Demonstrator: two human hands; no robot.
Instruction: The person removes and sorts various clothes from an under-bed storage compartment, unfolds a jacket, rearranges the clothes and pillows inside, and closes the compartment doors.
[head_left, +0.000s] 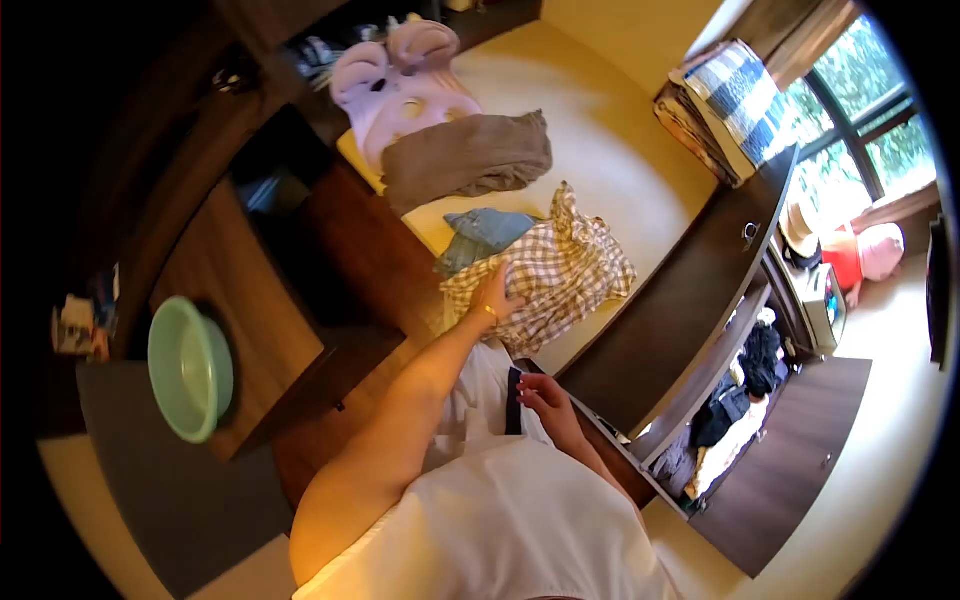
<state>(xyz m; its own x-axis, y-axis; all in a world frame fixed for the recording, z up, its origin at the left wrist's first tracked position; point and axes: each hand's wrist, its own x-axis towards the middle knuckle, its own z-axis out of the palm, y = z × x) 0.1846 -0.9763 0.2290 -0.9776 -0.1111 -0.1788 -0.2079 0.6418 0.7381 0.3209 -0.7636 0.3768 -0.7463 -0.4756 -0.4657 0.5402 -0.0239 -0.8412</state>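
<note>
My left hand (495,298) rests on a brown-and-white checkered shirt (565,262), its thumb and fingers apart. The shirt lies rumpled on a pale bed-like surface (612,150). Blue denim cloth (490,230) sticks out beside the shirt's upper left part. Farther back, a folded grey-brown cloth (465,157) overlaps a pink rounded cushion (410,95). My right hand (543,398) is close to my body, near a dark strip on pale clothing, with its fingers loosely bent and apart. Nothing shows in it.
At the left, a green basin (190,370) sits on a wooden surface (265,340). On the right are a dark cabinet (690,290) and an open compartment with clothes (735,400). Folded bedding (728,105) stands near the window. A person in red and a pink hat (880,250) is beyond.
</note>
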